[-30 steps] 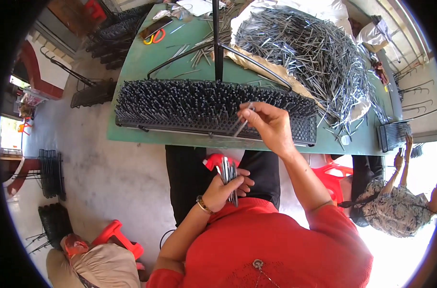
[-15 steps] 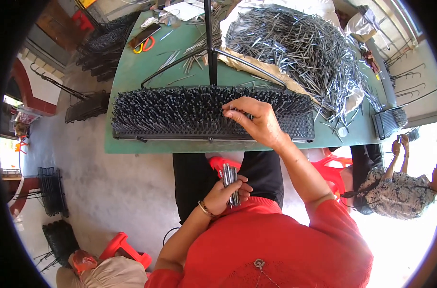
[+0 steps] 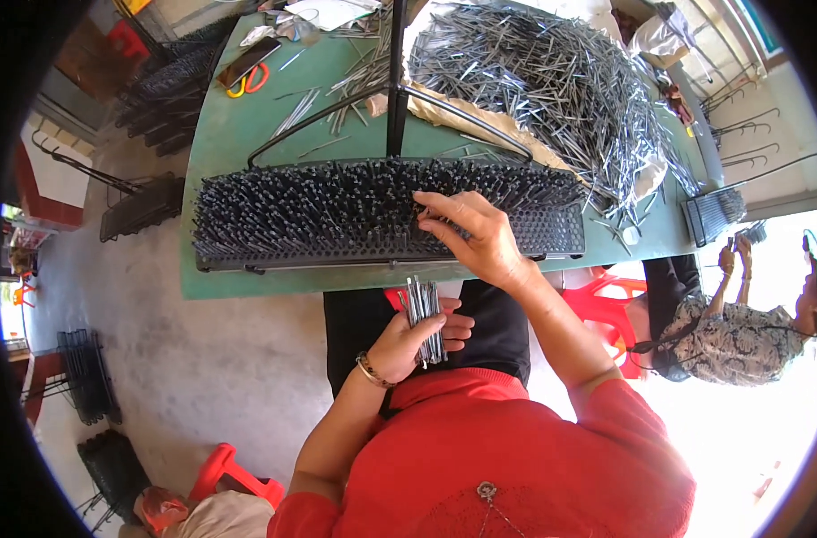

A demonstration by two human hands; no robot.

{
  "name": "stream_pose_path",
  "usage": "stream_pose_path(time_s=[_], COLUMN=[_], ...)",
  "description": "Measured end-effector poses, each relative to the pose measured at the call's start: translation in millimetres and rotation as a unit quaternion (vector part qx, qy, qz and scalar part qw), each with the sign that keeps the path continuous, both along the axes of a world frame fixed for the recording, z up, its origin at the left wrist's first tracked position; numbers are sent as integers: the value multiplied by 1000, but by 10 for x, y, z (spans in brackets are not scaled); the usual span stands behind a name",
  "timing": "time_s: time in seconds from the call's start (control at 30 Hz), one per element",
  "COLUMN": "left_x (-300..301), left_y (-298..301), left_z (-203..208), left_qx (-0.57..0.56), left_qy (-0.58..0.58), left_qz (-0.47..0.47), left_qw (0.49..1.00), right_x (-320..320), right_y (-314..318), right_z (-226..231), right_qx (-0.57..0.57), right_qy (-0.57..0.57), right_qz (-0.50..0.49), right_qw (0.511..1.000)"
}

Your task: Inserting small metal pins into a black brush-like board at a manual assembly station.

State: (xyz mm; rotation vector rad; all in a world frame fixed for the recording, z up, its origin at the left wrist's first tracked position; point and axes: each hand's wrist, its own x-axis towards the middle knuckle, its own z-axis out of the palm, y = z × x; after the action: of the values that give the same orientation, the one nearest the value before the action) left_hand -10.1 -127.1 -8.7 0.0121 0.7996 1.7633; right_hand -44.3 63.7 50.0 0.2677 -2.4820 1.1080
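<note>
My left hand (image 3: 407, 342), with a bracelet at the wrist, is closed round an upright bundle of thin grey metal rods (image 3: 424, 314) above my lap. My right hand (image 3: 474, 235) reaches over a long black perforated rack (image 3: 552, 235) at the table's near edge. Its thumb and forefinger pinch at the tip of a thin metal rod, which is partly hidden by the fingers. Dark rods (image 3: 292, 206) stand packed in the rack's holes to the left of this hand and along its back. The rack's front right part shows bare holes.
A large heap of loose metal rods (image 3: 552, 81) lies on brown paper on the green table (image 3: 220, 152). A black upright post (image 3: 397, 125) with slanting braces rises behind the rack. Scissors (image 3: 257, 79) and a phone (image 3: 249, 61) lie far left. Another person (image 3: 740, 332) sits at right.
My left hand has risen toward the rack with its bundle, its fingers shifting round the rods. My right hand stays over nearly the same spot, fingers slightly moved. The view has shifted a little.
</note>
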Motion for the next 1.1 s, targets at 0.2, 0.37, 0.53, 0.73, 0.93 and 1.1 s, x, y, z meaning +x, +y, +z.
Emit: stream_pose_path(time_s=[0.2, 0.37, 0.53, 0.73, 0.93, 1.1], left_x=[-98, -128, -151, -77, 98, 138], left_y=[29, 81, 119, 216, 312, 342], left_z=[25, 99, 157, 158, 90, 72], left_qx=[18, 42, 50, 31, 14, -13], left_qy=[1, -20, -6, 42, 27, 58], left_qz=[-2, -12, -39, -64, -38, 2], left_qw=[1000, 999, 998, 997, 999, 998], right_x=[42, 190, 538, 775, 831, 724], right_y=[-26, -31, -35, 33, 214, 318], right_z=[-63, 7, 52, -119, -187, -88], right_qx=[166, 190, -19, -363, -366, -381], right_qy=[102, 111, -56, -303, -272, -219], right_qz=[24, -28, -79, -73, -78, -61], right_qw=[981, 975, 995, 878, 886, 896])
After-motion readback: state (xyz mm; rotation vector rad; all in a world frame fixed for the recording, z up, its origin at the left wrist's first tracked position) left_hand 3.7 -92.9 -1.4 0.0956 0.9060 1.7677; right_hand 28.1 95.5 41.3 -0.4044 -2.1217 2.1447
